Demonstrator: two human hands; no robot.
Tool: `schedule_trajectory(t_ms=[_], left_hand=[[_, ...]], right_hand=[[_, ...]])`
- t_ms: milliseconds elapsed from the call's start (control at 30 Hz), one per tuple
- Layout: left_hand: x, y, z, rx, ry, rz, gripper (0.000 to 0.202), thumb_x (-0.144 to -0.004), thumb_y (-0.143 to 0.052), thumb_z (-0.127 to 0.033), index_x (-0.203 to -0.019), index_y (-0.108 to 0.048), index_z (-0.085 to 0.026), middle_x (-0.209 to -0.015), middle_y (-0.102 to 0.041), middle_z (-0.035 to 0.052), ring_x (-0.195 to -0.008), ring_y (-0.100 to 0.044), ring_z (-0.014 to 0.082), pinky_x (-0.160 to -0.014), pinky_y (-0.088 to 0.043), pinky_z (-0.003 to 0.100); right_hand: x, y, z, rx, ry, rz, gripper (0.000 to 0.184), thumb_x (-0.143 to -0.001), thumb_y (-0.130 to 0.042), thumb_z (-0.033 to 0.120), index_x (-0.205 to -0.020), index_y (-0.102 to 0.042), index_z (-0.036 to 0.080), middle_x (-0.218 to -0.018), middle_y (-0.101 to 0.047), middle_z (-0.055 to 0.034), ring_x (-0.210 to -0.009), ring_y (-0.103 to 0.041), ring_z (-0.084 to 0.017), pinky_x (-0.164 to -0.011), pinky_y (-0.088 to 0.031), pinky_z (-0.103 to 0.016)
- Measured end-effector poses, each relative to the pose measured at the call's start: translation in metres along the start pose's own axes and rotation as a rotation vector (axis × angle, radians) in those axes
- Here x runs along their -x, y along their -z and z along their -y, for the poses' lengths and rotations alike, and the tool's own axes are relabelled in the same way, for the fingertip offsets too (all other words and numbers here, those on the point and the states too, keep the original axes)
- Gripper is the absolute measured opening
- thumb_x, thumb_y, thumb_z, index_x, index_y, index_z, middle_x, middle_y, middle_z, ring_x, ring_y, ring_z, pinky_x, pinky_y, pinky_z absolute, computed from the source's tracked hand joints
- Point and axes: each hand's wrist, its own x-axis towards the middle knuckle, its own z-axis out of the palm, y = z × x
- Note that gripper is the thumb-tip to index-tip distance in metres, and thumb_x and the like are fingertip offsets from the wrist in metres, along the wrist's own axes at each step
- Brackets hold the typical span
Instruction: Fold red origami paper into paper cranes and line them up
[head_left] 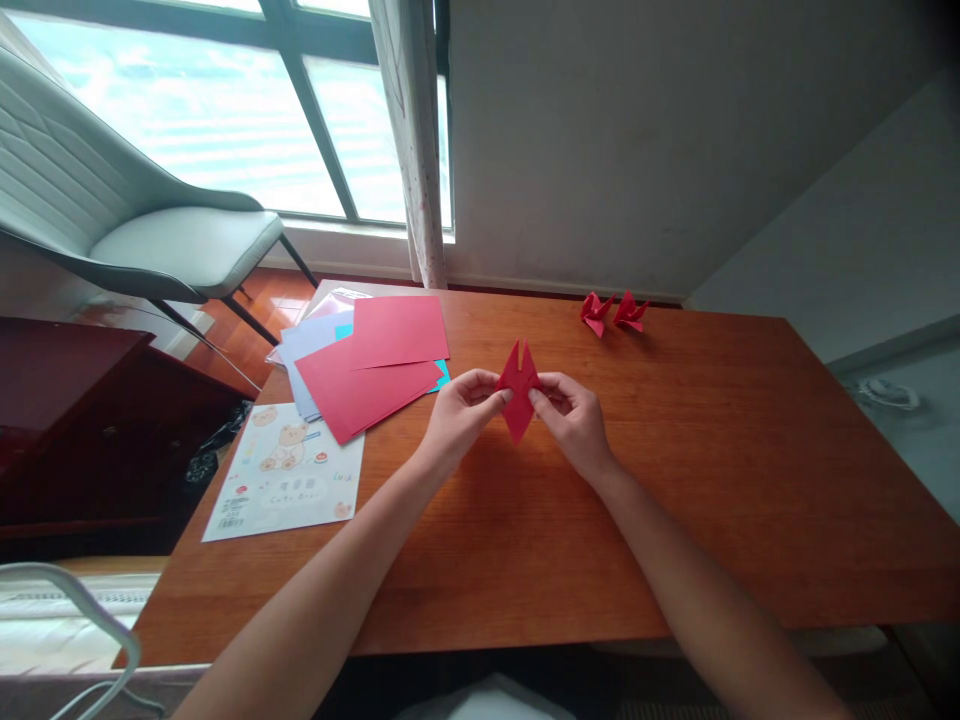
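Observation:
A folded piece of red origami paper (517,400) is held up over the middle of the wooden table. It is diamond-shaped, with two narrow points at the top split by a slit and one point below. My left hand (466,412) pinches its left edge between thumb and fingers. On the opposite edge, my right hand (576,418) grips it the same way, thumb in front. The fingertips behind the paper are hidden.
Two folded red paper cranes (596,313) stand at the table's (735,460) far edge. Left of my hands lie red paper sheets (375,385) over pale and blue ones, and a white sheet with bear drawings (289,475). A grey chair (187,240) is beyond, by the window.

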Motion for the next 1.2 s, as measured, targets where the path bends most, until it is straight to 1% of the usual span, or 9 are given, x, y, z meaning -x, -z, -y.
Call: schedule_trajectory(t_ms=[133, 267, 400, 500, 600, 700, 933, 1067, 1200], left_hand=[[0.0, 0.0, 0.003, -0.033, -0.004, 0.025, 0.034, -0.069, -0.083, -0.043, -0.084, -0.071, -0.015, -0.087, -0.076, 0.0061, -0.076, -0.068, 0.0183, -0.072, -0.053, 0.029], [0.003, 0.0, 0.007, -0.251, -0.148, -0.009, 0.02, -0.076, -0.077, -0.036, -0.082, -0.074, -0.017, -0.083, -0.077, 0.0051, -0.076, -0.07, 0.02, -0.072, -0.055, 0.029], [0.007, -0.001, 0.011, -0.535, -0.282, -0.038, 0.015, -0.083, -0.07, -0.034, -0.086, -0.077, -0.021, -0.08, -0.077, 0.0029, -0.07, -0.07, 0.0193, -0.066, -0.055, 0.027], [0.008, -0.001, 0.012, -0.586, -0.31, -0.045, 0.015, -0.084, -0.068, -0.033, -0.086, -0.077, -0.021, -0.078, -0.077, 0.0025, -0.068, -0.07, 0.0183, -0.064, -0.054, 0.026], [0.007, -0.003, 0.01, -0.525, -0.287, -0.047, 0.012, -0.083, -0.069, -0.03, -0.085, -0.075, -0.019, -0.079, -0.076, 0.0028, -0.068, -0.07, 0.0176, -0.064, -0.054, 0.025], [0.004, -0.003, 0.008, -0.385, -0.22, -0.053, 0.012, -0.08, -0.071, -0.027, -0.085, -0.073, -0.017, -0.081, -0.076, 0.0038, -0.071, -0.069, 0.0175, -0.068, -0.054, 0.026], [0.001, -0.002, 0.002, -0.102, -0.022, -0.029, 0.026, -0.071, -0.081, -0.036, -0.083, -0.073, -0.014, -0.084, -0.076, 0.0052, -0.075, -0.068, 0.0174, -0.071, -0.053, 0.026], [0.001, -0.001, 0.001, 0.024, 0.067, -0.03, 0.03, -0.071, -0.081, -0.039, -0.085, -0.074, -0.014, -0.082, -0.076, 0.0056, -0.073, -0.069, 0.0173, -0.071, -0.054, 0.027], [0.0, 0.0, 0.0, 0.075, 0.099, -0.037, 0.03, -0.073, -0.081, -0.041, -0.085, -0.074, -0.014, -0.083, -0.075, 0.0057, -0.073, -0.069, 0.0176, -0.072, -0.056, 0.029]], right_hand=[[0.001, -0.001, 0.003, 0.165, 0.084, -0.035, 0.02, -0.088, -0.063, 0.036, -0.1, -0.069, 0.022, -0.094, -0.074, -0.006, -0.079, -0.068, -0.022, -0.071, -0.056, -0.034], [0.002, -0.001, 0.008, 0.393, 0.185, -0.026, 0.016, -0.087, -0.06, 0.028, -0.099, -0.068, 0.021, -0.086, -0.07, -0.0058, -0.073, -0.064, -0.021, -0.066, -0.052, -0.033], [0.004, -0.002, 0.01, 0.501, 0.187, -0.029, 0.009, -0.085, -0.06, 0.025, -0.091, -0.066, 0.022, -0.077, -0.064, -0.0046, -0.072, -0.062, -0.021, -0.065, -0.05, -0.032], [0.004, -0.003, 0.011, 0.509, 0.186, -0.031, 0.012, -0.081, -0.059, 0.02, -0.091, -0.066, 0.022, -0.08, -0.066, -0.0049, -0.074, -0.062, -0.021, -0.066, -0.051, -0.033], [0.004, -0.002, 0.012, 0.438, 0.172, -0.022, 0.019, -0.08, -0.056, 0.016, -0.096, -0.067, 0.021, -0.087, -0.069, -0.0063, -0.077, -0.064, -0.021, -0.067, -0.052, -0.032], [0.002, 0.0, 0.012, 0.328, 0.126, -0.033, 0.026, -0.082, -0.055, 0.017, -0.104, -0.068, 0.02, -0.096, -0.073, -0.0069, -0.081, -0.067, -0.021, -0.068, -0.053, -0.032], [-0.001, 0.0, 0.005, 0.153, 0.033, -0.016, 0.022, -0.084, -0.064, 0.027, -0.104, -0.069, 0.02, -0.098, -0.075, -0.0062, -0.081, -0.069, -0.021, -0.071, -0.055, -0.032], [-0.002, -0.001, 0.002, -0.047, -0.057, 0.012, 0.018, -0.083, -0.07, 0.033, -0.096, -0.071, 0.021, -0.091, -0.075, -0.0045, -0.078, -0.069, -0.02, -0.071, -0.056, -0.032], [-0.002, 0.0, 0.002, -0.18, -0.127, 0.02, 0.015, -0.08, -0.074, 0.035, -0.083, -0.069, 0.021, -0.074, -0.071, 0.0, -0.065, -0.064, -0.015, -0.062, -0.052, -0.027]])
